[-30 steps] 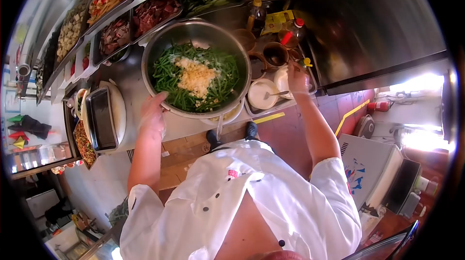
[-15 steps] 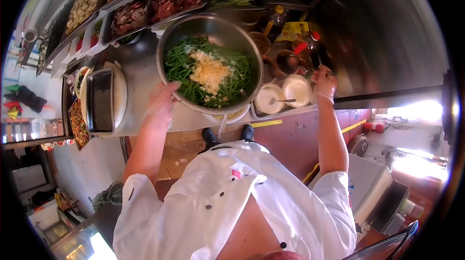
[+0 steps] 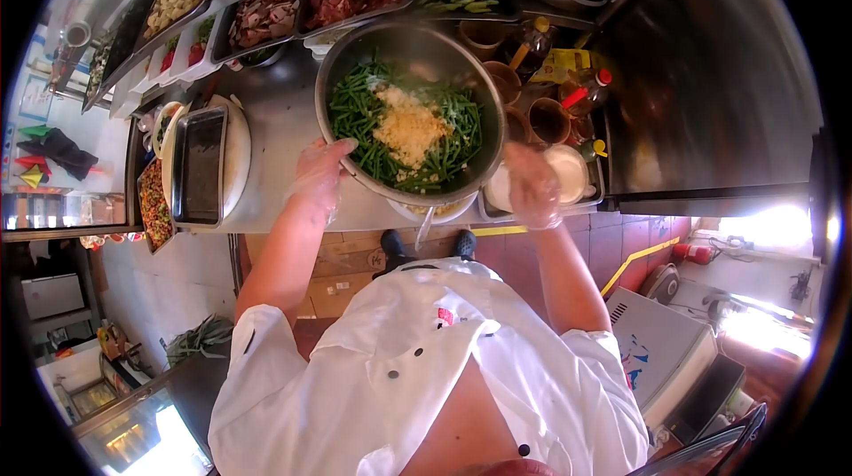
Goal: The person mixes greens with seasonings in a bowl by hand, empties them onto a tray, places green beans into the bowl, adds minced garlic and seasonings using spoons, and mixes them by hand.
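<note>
Left hand (image 3: pixel 318 176) grasps the near rim of one steel bowl (image 3: pixel 426 46), held between both hands over the worktop (image 3: pixel 282 134); one pale minced heap (image 3: pixel 408 128) tops its cut greens (image 3: pixel 355 108). Right hand (image 3: pixel 534 188) blurred, grip unclear; two white tubs (image 3: pixel 570 173) flank it.

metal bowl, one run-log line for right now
left hand gripping metal bowl rim; right hand beside it, grip unclear; cut greens topped with pale bits
</note>
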### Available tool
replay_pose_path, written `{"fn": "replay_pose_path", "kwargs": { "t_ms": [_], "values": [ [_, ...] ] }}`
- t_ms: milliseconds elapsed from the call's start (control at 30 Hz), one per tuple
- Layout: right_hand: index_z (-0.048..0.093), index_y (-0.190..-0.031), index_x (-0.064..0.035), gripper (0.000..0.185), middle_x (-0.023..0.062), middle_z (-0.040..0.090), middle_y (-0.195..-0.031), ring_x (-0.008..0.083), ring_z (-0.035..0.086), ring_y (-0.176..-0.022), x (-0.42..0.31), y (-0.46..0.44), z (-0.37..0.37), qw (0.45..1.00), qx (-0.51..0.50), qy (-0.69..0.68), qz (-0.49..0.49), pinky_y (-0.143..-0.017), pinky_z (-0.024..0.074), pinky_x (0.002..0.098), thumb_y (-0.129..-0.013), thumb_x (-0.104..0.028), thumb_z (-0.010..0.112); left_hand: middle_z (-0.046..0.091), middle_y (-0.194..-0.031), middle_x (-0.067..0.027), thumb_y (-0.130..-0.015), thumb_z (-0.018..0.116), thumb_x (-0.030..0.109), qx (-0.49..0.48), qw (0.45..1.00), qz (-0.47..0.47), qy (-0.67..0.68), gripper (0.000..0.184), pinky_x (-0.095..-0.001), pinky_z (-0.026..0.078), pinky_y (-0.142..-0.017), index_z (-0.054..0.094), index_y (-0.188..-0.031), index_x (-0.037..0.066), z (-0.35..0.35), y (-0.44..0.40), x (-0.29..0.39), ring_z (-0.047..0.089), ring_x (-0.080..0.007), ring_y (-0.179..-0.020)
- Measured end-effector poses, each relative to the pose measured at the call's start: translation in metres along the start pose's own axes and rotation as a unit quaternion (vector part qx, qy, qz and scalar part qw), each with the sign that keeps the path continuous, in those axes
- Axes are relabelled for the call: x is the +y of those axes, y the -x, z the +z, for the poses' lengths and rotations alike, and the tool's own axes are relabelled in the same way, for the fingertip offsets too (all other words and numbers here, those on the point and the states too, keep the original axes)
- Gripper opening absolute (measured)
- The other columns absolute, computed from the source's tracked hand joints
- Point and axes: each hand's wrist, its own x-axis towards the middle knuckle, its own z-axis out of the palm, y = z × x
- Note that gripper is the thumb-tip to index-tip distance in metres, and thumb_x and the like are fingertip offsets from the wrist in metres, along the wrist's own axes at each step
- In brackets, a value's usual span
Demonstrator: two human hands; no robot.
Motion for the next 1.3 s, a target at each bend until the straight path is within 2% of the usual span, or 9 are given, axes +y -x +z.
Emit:
{"fn": "replay_pose_path", "kwargs": {
  "t_ms": [233,367,567,667,767,800,933,1033,1300],
  "values": [
    [0.071,-0.12,-0.0012,0.035,0.0087,0.076,-0.096,0.0151,0.069,-0.081,0.016,0.019,-0.043,0.874,0.151,-0.025,0.461,-0.076,0.0545,0.0313,-0.108,-0.027,0.05,0.071,-0.108,-0.0067,-0.089,0.071,0.019,0.022,1.0,-0.008,0.01,0.032,-0.0376,0.049,-0.086,0.067,-0.117,0.005,0.004,0.004,0.002,0.065,-0.0189,-0.099],
    [0.072,-0.117,-0.0004,0.03,0.0114,0.076,-0.096,0.0146,0.071,-0.081,0.083,0.03,-0.079,0.854,0.245,-0.023,0.459,-0.077,0.0564,0.0317,-0.105,-0.024,0.059,0.071,-0.105,-0.0057,-0.089,0.072,0.021,0.027,0.999,-0.009,0.02,0.031,-0.0371,0.048,-0.084,0.066,-0.116,0.006,0.007,0.005,0.002,0.065,-0.0188,-0.096],
    [0.073,-0.111,-0.003,0.023,0.0188,0.074,-0.105,0.0356,0.072,-0.095,0.163,0.075,-0.055,0.948,0.039,0.21,0.237,-0.083,0.0575,0.041,-0.101,-0.02,0.061,0.07,-0.103,-0.0042,-0.087,0.073,0.023,0.03,1.0,-0.007,-0.007,0.031,-0.0359,0.044,-0.081,0.064,-0.112,0.008,-0.001,-0.006,-0.006,0.063,-0.0172,-0.093],
    [0.074,-0.105,-0.0022,0.028,0.0171,0.075,-0.099,0.0356,0.073,-0.089,0.183,0.086,-0.042,0.914,0.083,0.184,0.351,-0.081,0.0578,0.0404,-0.102,-0.025,0.057,0.069,-0.105,-0.0036,-0.086,0.074,0.024,0.029,0.999,-0.011,-0.011,0.032,-0.0363,0.043,-0.082,0.064,-0.112,0.009,0.002,-0.003,-0.002,0.062,-0.0162,-0.092],
    [0.075,-0.102,-0.0041,0.032,0.0147,0.076,-0.088,0.0345,0.074,-0.081,0.219,0.098,-0.051,0.806,-0.057,0.453,0.376,-0.077,0.0579,0.04,-0.103,-0.027,0.053,0.069,-0.106,-0.0032,-0.086,0.074,0.025,0.023,1.0,-0.009,-0.002,0.033,-0.0363,0.043,-0.082,0.063,-0.113,0.01,-0.001,-0.004,-0.007,0.061,-0.0158,-0.093],
    [0.075,-0.101,-0.005,0.035,0.0129,0.075,-0.079,0.0323,0.074,-0.077,0.187,0.075,-0.063,0.866,0.048,0.27,0.418,-0.073,0.0572,0.041,-0.103,-0.029,0.051,0.069,-0.106,-0.003,-0.086,0.074,0.025,0.018,1.0,-0.007,0.003,0.033,-0.0362,0.043,-0.083,0.063,-0.113,0.01,-0.003,-0.005,-0.009,0.061,-0.0158,-0.093],
    [0.073,-0.086,-0.0043,0.039,0.014,0.074,-0.077,0.0263,0.073,-0.069,0.183,0.058,-0.085,0.874,0.169,0.219,0.4,-0.066,0.0556,0.041,-0.1,-0.037,0.057,0.069,-0.107,-0.0031,-0.086,0.074,0.025,0.007,1.0,0.002,0.007,0.035,-0.0358,0.043,-0.083,0.063,-0.115,0.009,0.0,0.001,-0.004,0.061,-0.0158,-0.097],
    [0.072,-0.105,0.0008,0.029,0.0095,0.074,-0.078,0.0173,0.07,-0.064,0.177,0.039,-0.103,0.839,0.227,0.062,0.49,-0.062,0.0573,0.0318,-0.103,-0.023,0.055,0.069,-0.109,-0.0036,-0.087,0.074,0.025,0.007,1.0,0.002,0.0,0.035,-0.0354,0.044,-0.084,0.063,-0.116,0.008,0.003,0.006,0.003,0.062,-0.0162,-0.098],
    [0.069,-0.112,0.0036,0.03,0.0105,0.071,-0.078,0.0129,0.067,-0.065,0.1,-0.008,-0.104,0.869,0.138,-0.007,0.476,-0.062,0.0575,0.0279,-0.104,-0.023,0.058,0.071,-0.112,-0.0068,-0.091,0.07,0.02,0.015,1.0,-0.019,-0.007,0.032,-0.0372,0.05,-0.089,0.067,-0.118,0.004,0.004,0.008,0.009,0.065,-0.0197,-0.103]
  ]
}}
